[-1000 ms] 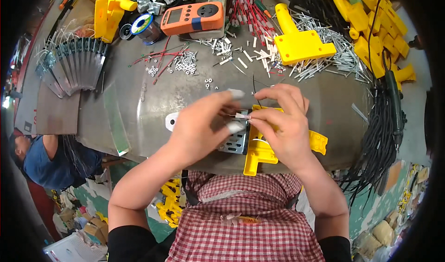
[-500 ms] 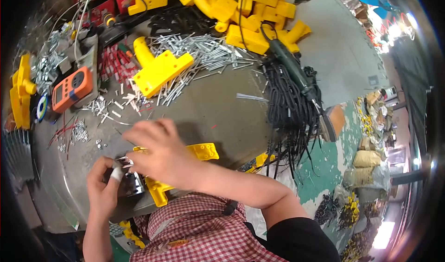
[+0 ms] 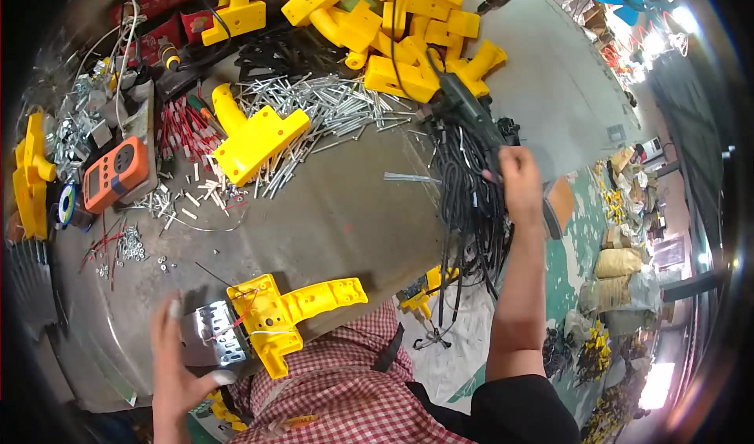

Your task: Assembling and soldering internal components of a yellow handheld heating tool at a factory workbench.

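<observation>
While the left hand [image 3: 177, 361], fingers spread, braces the metal block [image 3: 210, 334] wired to the yellow housing [image 3: 290, 310] at the table's near edge, steadying it; the right hand [image 3: 520, 181] closes on black cables [image 3: 471, 200] hanging off the far side.

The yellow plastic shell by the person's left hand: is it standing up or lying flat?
Lying flat: the yellow plastic shell rests open-side up on the table.

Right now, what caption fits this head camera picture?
Right hand grips black cables; left hand steadies metal part beside yellow housing.
</observation>
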The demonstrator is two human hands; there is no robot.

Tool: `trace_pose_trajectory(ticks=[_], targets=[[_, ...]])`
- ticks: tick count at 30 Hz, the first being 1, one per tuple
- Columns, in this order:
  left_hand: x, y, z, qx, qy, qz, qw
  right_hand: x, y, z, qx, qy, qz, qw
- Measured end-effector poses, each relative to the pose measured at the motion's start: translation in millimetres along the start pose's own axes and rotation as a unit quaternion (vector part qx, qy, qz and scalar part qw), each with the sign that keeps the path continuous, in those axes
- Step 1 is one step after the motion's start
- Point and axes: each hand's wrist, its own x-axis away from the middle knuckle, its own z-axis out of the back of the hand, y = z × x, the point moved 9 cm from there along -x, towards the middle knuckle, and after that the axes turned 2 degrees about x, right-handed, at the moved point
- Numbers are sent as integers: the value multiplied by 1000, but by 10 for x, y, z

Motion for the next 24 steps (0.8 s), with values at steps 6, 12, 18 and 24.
trace_pose_trajectory(ticks=[6, 12, 18, 24], targets=[[-425, 1269, -122, 343, -172, -171, 907, 524, -1067, -842, -459, -193, -148, 854], [-539, 2028, -984, 538, -341, -59, 768, 328, -1497, -561, -587, -131, -25, 799], [-676, 1589, -729, 242, -193, -180, 934, 141, -450, -569, -513, -23, -73, 855], [-821, 1595, -516, 104, -71, -221, 967, 450, -886, -792, 302, 108, 307, 896]])
